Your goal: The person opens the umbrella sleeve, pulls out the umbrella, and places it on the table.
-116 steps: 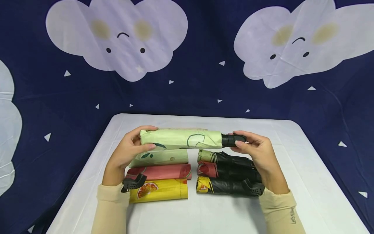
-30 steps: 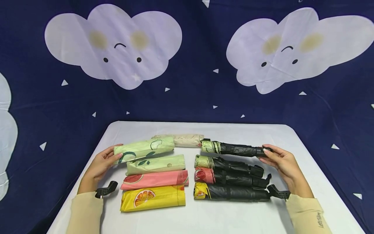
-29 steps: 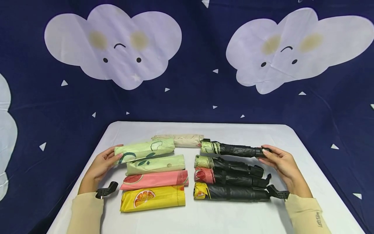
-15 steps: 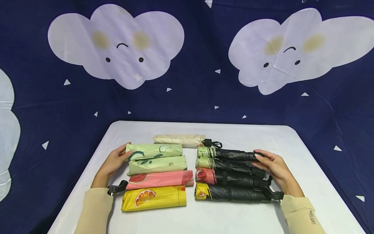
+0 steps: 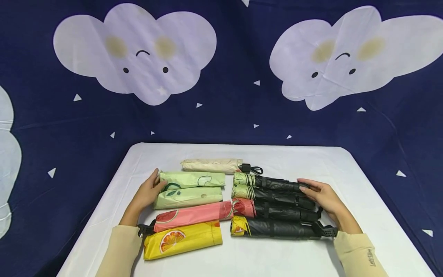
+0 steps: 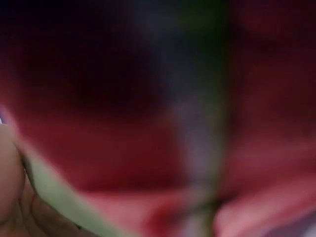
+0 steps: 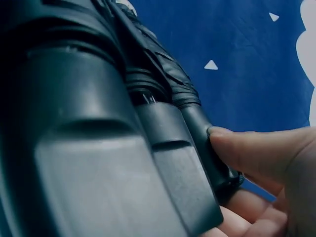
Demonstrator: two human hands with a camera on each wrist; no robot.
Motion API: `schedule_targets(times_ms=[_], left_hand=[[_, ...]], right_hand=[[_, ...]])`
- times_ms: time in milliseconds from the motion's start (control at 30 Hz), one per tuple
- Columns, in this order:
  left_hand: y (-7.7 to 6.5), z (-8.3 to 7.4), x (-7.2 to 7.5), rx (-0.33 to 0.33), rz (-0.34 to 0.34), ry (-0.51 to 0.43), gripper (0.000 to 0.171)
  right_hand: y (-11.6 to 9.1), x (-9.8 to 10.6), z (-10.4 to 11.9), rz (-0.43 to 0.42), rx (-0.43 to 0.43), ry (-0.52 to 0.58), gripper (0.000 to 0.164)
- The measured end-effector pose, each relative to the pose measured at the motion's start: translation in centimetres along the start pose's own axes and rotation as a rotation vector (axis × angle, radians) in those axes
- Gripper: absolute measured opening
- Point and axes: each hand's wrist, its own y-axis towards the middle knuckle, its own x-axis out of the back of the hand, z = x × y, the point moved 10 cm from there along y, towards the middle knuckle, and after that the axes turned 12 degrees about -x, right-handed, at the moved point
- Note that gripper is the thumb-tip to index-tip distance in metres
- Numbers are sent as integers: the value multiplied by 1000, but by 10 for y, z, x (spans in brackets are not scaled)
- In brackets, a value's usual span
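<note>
My left hand [image 5: 145, 195] pinches the left end of a pale green umbrella sleeve [image 5: 188, 179], thumb in front and fingers behind. A second green sleeve [image 5: 197, 196], a watermelon-red sleeve [image 5: 197, 214] and a yellow citrus sleeve [image 5: 187, 239] lie nearer. At the right, my right hand [image 5: 328, 199] grips the black handle of the farthest folded umbrella [image 5: 275, 184]; the right wrist view shows the thumb on that handle [image 7: 200, 133]. Blurred red sleeve fabric [image 6: 113, 153] fills most of the left wrist view. The red sleeve's right end meets the red-tipped umbrella [image 5: 283, 211].
A cream sleeved umbrella [image 5: 211, 165] with a black wrist loop [image 5: 257, 170] lies behind both rows. Beside the red-tipped umbrella lie another green-tipped umbrella [image 5: 277, 195] and a yellow-tipped one [image 5: 280, 229]. The white table [image 5: 277, 257] stands before a navy cloud-print curtain [image 5: 238, 50].
The green sleeve came off its umbrella, and both came down onto the table in their rows. My left hand shifted the sleeve right; the red and yellow sleeves turned aslant.
</note>
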Motion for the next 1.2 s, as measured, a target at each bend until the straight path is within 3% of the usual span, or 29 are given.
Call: schedule_targets(times_ms=[200,400,500,600,700,800,967,1067,1200], left_hand=[[-7,-9,8,-9,-12,-21,70],[-9,-25,41,-39,-71,7,68],[-6,-43,58,-87,-101,55,66],[3,-63,64,-136,-103,124,64],[22,-83,53,-182,-84,200,60],[43,-95,28,-200,-38,259,57],[68,-95,-21,-136,98,297,62],[76,-86,-35,-60,123,332,67],[85,-72,-41,22,105,386,71]], right_hand=[[-7,5,10,-9,38,-199,57],[-10,15,11,23,30,-212,57],[-11,24,26,-10,32,-220,58],[-9,23,56,-59,57,-242,58],[-2,3,91,-72,107,-278,57],[9,-31,121,-68,191,-347,48],[24,-92,147,-64,281,-480,36],[36,-117,148,-59,244,-527,37],[52,-133,138,-98,138,-578,44]])
